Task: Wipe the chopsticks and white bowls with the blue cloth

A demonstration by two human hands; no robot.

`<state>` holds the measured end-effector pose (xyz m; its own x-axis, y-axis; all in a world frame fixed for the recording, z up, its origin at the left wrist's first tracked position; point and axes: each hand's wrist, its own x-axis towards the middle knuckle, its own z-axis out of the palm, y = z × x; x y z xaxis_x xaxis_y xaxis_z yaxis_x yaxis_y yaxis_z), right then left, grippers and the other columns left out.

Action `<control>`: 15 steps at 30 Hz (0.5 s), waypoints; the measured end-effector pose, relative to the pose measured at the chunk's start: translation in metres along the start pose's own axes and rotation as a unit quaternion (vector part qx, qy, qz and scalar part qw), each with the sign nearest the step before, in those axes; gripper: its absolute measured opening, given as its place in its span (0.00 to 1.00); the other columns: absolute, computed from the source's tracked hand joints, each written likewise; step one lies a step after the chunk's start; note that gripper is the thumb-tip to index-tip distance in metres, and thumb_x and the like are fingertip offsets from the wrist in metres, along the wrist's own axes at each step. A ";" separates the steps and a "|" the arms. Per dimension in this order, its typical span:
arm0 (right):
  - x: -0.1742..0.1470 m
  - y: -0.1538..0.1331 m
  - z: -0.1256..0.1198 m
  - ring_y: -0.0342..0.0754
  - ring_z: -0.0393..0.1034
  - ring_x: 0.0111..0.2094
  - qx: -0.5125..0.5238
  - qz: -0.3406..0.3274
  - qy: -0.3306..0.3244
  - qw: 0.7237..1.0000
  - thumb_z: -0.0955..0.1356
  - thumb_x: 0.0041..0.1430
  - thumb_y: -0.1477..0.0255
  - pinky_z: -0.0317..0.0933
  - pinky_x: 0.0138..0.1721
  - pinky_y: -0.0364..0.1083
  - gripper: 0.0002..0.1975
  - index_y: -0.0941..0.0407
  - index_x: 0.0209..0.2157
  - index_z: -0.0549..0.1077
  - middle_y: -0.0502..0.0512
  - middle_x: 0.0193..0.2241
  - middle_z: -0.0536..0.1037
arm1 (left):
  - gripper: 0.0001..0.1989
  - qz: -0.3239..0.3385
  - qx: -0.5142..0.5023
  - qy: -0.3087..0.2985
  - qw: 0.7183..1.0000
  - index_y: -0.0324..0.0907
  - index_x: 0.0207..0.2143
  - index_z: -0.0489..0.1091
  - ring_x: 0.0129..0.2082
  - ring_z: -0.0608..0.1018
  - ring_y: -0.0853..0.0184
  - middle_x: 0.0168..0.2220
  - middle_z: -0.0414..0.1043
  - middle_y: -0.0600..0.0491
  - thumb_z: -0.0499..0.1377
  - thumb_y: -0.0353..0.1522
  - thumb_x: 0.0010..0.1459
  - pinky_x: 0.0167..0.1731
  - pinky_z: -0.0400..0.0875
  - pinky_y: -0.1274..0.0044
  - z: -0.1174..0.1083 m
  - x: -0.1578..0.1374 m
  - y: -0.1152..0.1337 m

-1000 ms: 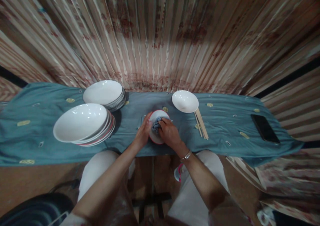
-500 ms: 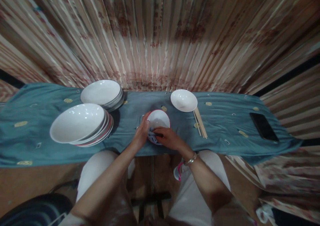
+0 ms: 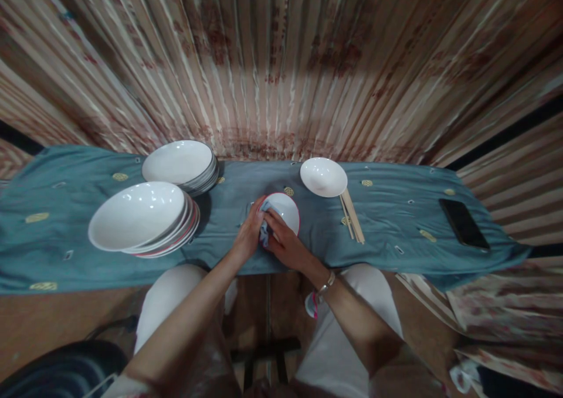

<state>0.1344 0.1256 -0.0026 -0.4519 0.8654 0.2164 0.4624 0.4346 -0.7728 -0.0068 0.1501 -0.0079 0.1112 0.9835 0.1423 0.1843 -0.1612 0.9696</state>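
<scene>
A red-rimmed bowl (image 3: 289,209) is set near the front edge of the teal tablecloth (image 3: 396,210), gripped at its left side by the left hand (image 3: 250,231), fingers closed together along the wall. A blue-grey rag (image 3: 264,207) is held at the left rim under the right hand's (image 3: 284,238) bunched fingers — the thumb's exact hold seems partly hidden. Beyond, a plain white bowl (image 3: 323,177) is touched by chopsticks (image 3: 353,216); at left, two dish stacks (image 3: 136,216) are seen — at far right, a phone (image 3: 464,223).

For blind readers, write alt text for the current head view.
A person's left hand holds a red-rimmed bowl, the right hand a bluish cloth at its left side; dish stacks stand left, another bowl, chopsticks and a phone right.
</scene>
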 end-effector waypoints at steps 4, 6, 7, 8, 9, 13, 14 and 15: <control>0.002 0.006 0.003 0.52 0.38 0.70 -0.056 0.025 0.006 0.998 0.59 0.60 0.81 0.43 0.68 0.56 0.34 0.61 0.67 0.48 0.64 0.69 0.44 | 0.28 -0.007 0.014 -0.006 1.000 0.44 0.61 0.60 0.65 0.61 0.65 0.64 0.60 0.49 0.43 0.46 0.64 0.66 0.48 0.68 0.000 0.000 0.000; 0.003 0.009 0.003 0.54 0.38 0.69 -0.096 0.026 0.016 0.995 0.59 0.61 0.81 0.44 0.67 0.57 0.32 0.62 0.66 0.50 0.67 0.69 0.45 | 0.28 -0.012 0.021 -0.002 1.000 0.44 0.61 0.60 0.65 0.60 0.65 0.65 0.60 0.49 0.43 0.45 0.64 0.66 0.48 0.68 0.000 0.000 0.002; 0.004 0.010 0.002 0.55 0.39 0.69 -0.117 0.025 0.022 0.993 0.59 0.61 0.81 0.45 0.67 0.58 0.31 0.63 0.66 0.52 0.68 0.68 0.47 | 0.28 -0.014 0.022 0.001 1.000 0.45 0.61 0.60 0.65 0.60 0.65 0.65 0.59 0.50 0.43 0.45 0.63 0.66 0.48 0.68 0.000 0.000 0.002; 0.004 0.011 0.001 0.55 0.41 0.69 -0.139 0.025 0.027 0.990 0.59 0.61 0.81 0.47 0.67 0.58 0.30 0.64 0.65 0.54 0.69 0.68 0.48 | 0.28 -0.016 0.022 0.002 1.000 0.45 0.61 0.61 0.65 0.60 0.65 0.65 0.60 0.50 0.44 0.45 0.63 0.66 0.48 0.68 0.001 0.000 0.003; 0.004 0.011 0.000 0.56 0.43 0.69 -0.160 0.027 0.030 0.986 0.59 0.61 0.81 0.48 0.66 0.58 0.29 0.65 0.64 0.56 0.70 0.67 0.50 | 0.28 -0.017 0.020 0.003 1.000 0.45 0.61 0.61 0.65 0.60 0.64 0.65 0.60 0.51 0.44 0.45 0.63 0.66 0.48 0.68 0.000 0.000 0.004; 0.002 0.010 -0.008 0.56 0.52 0.66 -0.234 0.038 0.019 0.971 0.59 0.62 0.80 0.52 0.64 0.57 0.24 0.65 0.60 0.62 0.71 0.64 0.58 | 0.28 -0.017 0.013 0.000 1.000 0.45 0.60 0.61 0.65 0.61 0.61 0.64 0.60 0.50 0.45 0.46 0.62 0.66 0.48 0.67 0.000 0.000 0.005; 0.001 0.009 -0.011 0.57 0.55 0.64 -0.249 0.038 0.013 0.968 0.59 0.63 0.80 0.53 0.64 0.57 0.23 0.65 0.59 0.65 0.71 0.63 0.60 | 0.28 -0.016 0.014 0.002 1.000 0.44 0.60 0.61 0.65 0.61 0.61 0.64 0.60 0.50 0.45 0.46 0.62 0.66 0.49 0.67 0.000 0.000 0.005; 0.000 0.007 -0.013 0.57 0.57 0.63 -0.261 0.038 0.005 0.964 0.60 0.63 0.79 0.54 0.63 0.57 0.21 0.64 0.57 0.67 0.70 0.61 0.63 | 0.28 -0.017 0.015 0.005 1.000 0.43 0.61 0.61 0.65 0.61 0.60 0.64 0.61 0.49 0.45 0.46 0.62 0.65 0.49 0.67 0.000 0.000 0.004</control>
<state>0.1477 0.1325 -0.0003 -0.3956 0.9007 0.1797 0.8163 0.4344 -0.3806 -0.0062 0.1493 -0.0036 0.0939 0.9893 0.1120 0.2162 -0.1301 0.9677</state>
